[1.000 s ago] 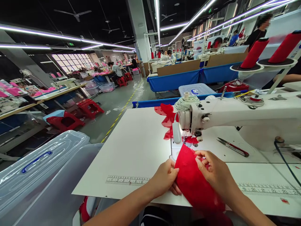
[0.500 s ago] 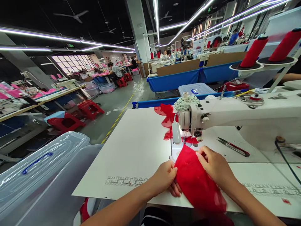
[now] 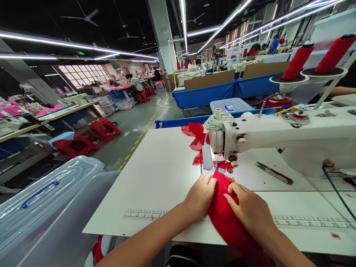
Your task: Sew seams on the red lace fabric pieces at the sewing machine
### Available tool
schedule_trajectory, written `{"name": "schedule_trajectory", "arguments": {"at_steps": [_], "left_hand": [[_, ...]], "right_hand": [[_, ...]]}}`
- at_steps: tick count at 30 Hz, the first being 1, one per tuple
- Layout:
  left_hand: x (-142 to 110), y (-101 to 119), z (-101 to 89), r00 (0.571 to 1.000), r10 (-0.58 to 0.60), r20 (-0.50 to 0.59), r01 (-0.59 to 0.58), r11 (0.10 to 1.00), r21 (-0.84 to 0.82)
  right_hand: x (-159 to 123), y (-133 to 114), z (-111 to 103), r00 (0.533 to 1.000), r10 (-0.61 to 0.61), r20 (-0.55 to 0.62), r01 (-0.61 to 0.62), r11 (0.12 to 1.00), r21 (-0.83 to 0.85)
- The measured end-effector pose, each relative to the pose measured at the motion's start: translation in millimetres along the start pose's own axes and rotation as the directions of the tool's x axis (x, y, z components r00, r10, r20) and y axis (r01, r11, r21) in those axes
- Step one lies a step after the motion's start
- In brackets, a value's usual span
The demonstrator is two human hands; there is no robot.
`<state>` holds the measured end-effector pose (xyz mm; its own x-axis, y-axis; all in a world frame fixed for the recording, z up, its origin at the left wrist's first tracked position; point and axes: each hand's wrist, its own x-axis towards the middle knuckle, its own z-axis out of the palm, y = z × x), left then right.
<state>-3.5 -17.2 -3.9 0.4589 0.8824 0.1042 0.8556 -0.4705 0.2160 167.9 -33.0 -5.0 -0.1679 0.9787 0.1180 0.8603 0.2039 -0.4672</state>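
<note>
While flat on the white table [image 3: 155, 174], just before the sewing machine [image 3: 278, 137], red fabric [image 3: 225, 218] pinned under both hands. Left hand [image 3: 200, 194] pressing its left edge, fingers together; right hand [image 3: 250, 211] laid on top, fingers spread, pinching nothing. Needle area hidden behind fingertips and cloth. Lower end of fabric cut off past table edge.

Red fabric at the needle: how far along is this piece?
Done: sewn red pieces trail behind the sewing machine. In hand: left hand and right hand press the red fabric flat, its front edge at the presser foot. Left: most of it, lying unfed toward the table edge.
</note>
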Motion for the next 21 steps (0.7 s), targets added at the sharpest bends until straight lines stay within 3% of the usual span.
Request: {"name": "schedule_trajectory", "arguments": {"at_steps": [6,9,11,13,15,17,18,21], "left_hand": [[-1.4,-5.4,15.6,0.999,-0.001,-0.048,0.000,1.000,-0.018],[-2.1,-5.5,16.9,0.994,-0.020,-0.110,0.006,0.993,-0.119],[-1.1,-6.6,18.5,0.987,-0.024,-0.157,-0.007,0.981,-0.194],[0.1,-8.1,20.5,0.984,-0.008,-0.178,-0.029,0.978,-0.207],[0.7,-9.3,21.8,0.984,0.032,-0.175,-0.062,0.983,-0.172],[0.7,-9.8,21.8,0.983,0.076,-0.168,-0.100,0.986,-0.135],[0.5,-9.7,21.3,0.981,0.100,-0.166,-0.119,0.987,-0.107],[-0.9,-9.3,18.7,0.970,0.172,-0.174,-0.168,0.985,0.037]], "right_hand": [[-5.8,-1.3,-1.3,0.995,-0.045,0.092,0.004,0.915,0.404],[-11.5,-5.0,-7.0,0.977,-0.208,-0.041,0.204,0.871,0.447],[-13.7,-2.9,-13.6,0.970,-0.193,-0.149,0.242,0.835,0.494],[-12.3,4.3,-21.5,0.984,0.017,-0.180,0.097,0.791,0.604],[-6.6,14.7,-28.2,0.975,0.210,-0.074,-0.086,0.664,0.743],[2.1,24.4,-31.3,0.970,0.234,0.072,-0.196,0.571,0.797],[6.8,27.8,-31.0,0.971,0.208,0.116,-0.220,0.595,0.773],[18.0,29.3,-23.2,0.985,0.152,0.083,-0.173,0.863,0.474]]}}
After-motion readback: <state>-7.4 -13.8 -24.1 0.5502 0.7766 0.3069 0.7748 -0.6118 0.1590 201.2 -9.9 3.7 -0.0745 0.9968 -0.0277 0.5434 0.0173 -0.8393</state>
